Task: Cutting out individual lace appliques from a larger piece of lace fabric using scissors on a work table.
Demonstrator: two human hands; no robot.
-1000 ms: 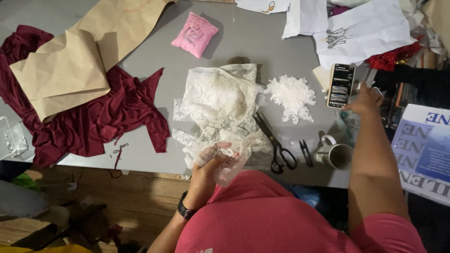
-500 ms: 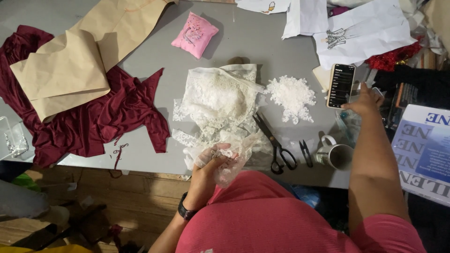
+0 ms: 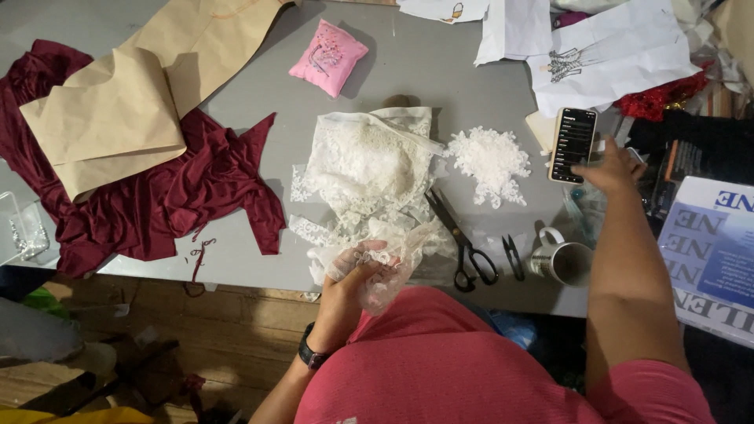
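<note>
We keep the sheer white lace piece (image 3: 377, 263) at the near edge of the grey surface (image 3: 440, 71), left hand (image 3: 353, 286) fingers clamped on it. Right hand (image 3: 609, 169) touches the black smartphone (image 3: 573, 145); finger state unclear. Best to hold lace taut, clear of the black-handled scissors (image 3: 463, 239).

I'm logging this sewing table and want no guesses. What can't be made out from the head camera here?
- Left hand: palm and fingertips wrapped in the white lace.
- Phone: screen content too small; the right hand covers its lower corner.
- Clear plastic item: cut by the left edge.
- Mug: contents too dark to tell.
</note>
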